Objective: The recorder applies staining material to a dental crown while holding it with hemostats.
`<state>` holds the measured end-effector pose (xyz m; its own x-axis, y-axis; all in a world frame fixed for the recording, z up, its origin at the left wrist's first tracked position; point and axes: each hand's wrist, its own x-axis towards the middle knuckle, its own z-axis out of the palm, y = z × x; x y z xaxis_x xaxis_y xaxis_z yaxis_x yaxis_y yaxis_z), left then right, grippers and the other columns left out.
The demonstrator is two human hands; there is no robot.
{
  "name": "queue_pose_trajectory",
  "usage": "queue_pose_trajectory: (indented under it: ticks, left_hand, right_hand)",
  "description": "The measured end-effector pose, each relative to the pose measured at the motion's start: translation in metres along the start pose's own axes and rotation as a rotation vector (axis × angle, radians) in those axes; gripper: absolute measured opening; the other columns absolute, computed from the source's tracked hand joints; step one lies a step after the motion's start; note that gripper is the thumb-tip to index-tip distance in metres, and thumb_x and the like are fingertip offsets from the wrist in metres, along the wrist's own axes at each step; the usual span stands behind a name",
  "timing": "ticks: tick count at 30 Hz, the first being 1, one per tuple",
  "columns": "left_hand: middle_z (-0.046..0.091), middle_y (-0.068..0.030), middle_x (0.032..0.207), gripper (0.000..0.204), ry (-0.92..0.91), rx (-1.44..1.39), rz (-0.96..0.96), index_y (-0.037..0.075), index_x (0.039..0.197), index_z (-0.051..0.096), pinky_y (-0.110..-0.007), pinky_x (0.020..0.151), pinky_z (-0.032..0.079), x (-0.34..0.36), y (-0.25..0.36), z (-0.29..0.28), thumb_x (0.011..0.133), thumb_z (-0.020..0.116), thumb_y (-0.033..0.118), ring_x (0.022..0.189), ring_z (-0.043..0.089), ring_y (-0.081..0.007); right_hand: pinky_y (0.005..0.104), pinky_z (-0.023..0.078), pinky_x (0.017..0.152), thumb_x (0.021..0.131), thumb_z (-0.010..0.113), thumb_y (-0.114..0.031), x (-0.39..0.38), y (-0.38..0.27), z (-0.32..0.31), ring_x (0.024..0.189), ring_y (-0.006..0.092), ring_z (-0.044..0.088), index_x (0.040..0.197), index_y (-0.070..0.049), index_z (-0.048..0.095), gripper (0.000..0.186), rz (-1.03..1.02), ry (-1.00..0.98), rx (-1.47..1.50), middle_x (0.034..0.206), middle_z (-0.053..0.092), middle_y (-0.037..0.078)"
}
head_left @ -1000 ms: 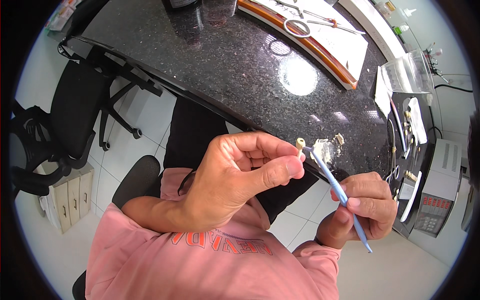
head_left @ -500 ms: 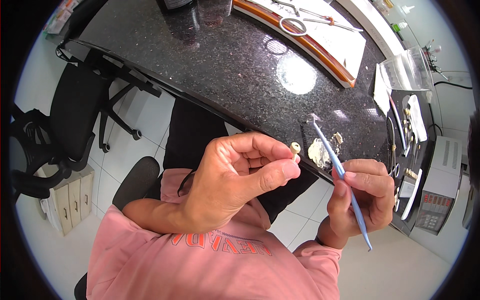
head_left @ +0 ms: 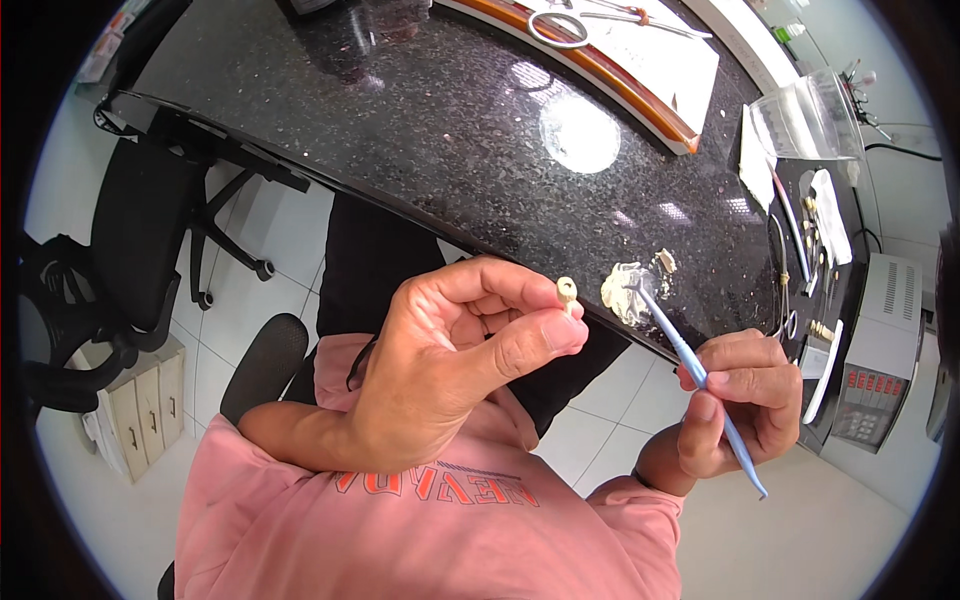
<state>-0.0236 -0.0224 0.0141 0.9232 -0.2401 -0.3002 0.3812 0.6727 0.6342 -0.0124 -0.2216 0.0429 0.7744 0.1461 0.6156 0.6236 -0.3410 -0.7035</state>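
The left hand holds a small cream-coloured piece up in front of the black speckled surface, its grip pinched together on the piece between thumb and fingertips. The right hand has its grip closed around a thin blue-handled tool, held like a pen. The tool's tip now rests in the pale blob of paste lying at the near edge of the surface, just right of the piece. A second ago the tip was up against the piece; half a second ago it had swung away and pointed up over the surface; it has since come down onto the paste. The left hand and its piece have stayed almost where they were. A small cream fragment lies just beyond the paste, and a clear plastic bag sits farther along the surface to the right.
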Motion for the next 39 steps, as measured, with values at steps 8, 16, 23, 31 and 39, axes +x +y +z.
queue_pose_trajectory:
  ticks: [8, 16, 23, 31, 39]
  left_hand:
    - [0.061, -0.0068, 0.084, 0.01, 0.017, 0.004, 0.051, 0.006, 0.094, 0.057, -0.039, 0.082, 0.053, 0.0, -0.002, 0.002, 0.084, 0.06, 0.005, 0.08, 0.062, -0.0149]
    - [0.06, -0.007, 0.084, 0.007, 0.046, -0.03, -0.026, 0.003, 0.089, 0.058, -0.038, 0.082, 0.053, 0.001, 0.004, 0.006, 0.084, 0.061, 0.007, 0.077, 0.062, -0.0138]
    - [0.062, -0.0088, 0.081, 0.01, 0.08, -0.029, -0.035, 0.001, 0.087, 0.057, -0.033, 0.08, 0.054, -0.001, 0.007, 0.006, 0.084, 0.062, 0.008, 0.076, 0.063, -0.0146]
    - [0.064, -0.0104, 0.09, 0.02, -0.007, -0.093, -0.063, -0.006, 0.1, 0.058, -0.023, 0.078, 0.05, -0.001, 0.009, 0.002, 0.083, 0.063, 0.003, 0.084, 0.062, -0.0113]
    - [0.064, -0.0105, 0.089, 0.02, -0.006, -0.084, -0.062, -0.006, 0.099, 0.058, -0.022, 0.077, 0.05, -0.001, 0.01, 0.003, 0.083, 0.064, 0.004, 0.082, 0.061, -0.0112]
  right_hand:
    - [0.022, 0.041, 0.041, 0.061, 0.066, 0.001, 0.003, 0.0, -0.005, 0.05, 0.0161, 0.057, 0.074, 0.0, 0.056, 0.017, -0.004, -0.085, -0.008, 0.062, 0.06, 0.013]
    - [0.0229, 0.045, 0.043, 0.062, 0.066, 0.002, 0.002, 0.001, -0.003, 0.049, 0.0163, 0.057, 0.076, 0.001, 0.055, 0.018, -0.061, -0.114, 0.031, 0.064, 0.059, 0.013]
    - [0.0238, 0.049, 0.038, 0.067, 0.069, 0.002, 0.007, 0.009, 0.027, 0.048, 0.0172, 0.057, 0.077, 0.005, 0.055, 0.017, -0.277, 0.081, 0.235, 0.065, 0.056, 0.014]
    - [0.0249, 0.05, 0.04, 0.064, 0.069, 0.006, 0.008, 0.006, 0.027, 0.048, 0.0186, 0.059, 0.077, 0.004, 0.056, 0.019, -0.259, 0.012, 0.199, 0.066, 0.057, 0.014]
    - [0.0246, 0.049, 0.04, 0.064, 0.069, 0.005, 0.006, 0.006, 0.026, 0.051, 0.019, 0.06, 0.077, 0.004, 0.056, 0.019, -0.245, 0.019, 0.184, 0.065, 0.058, 0.014]
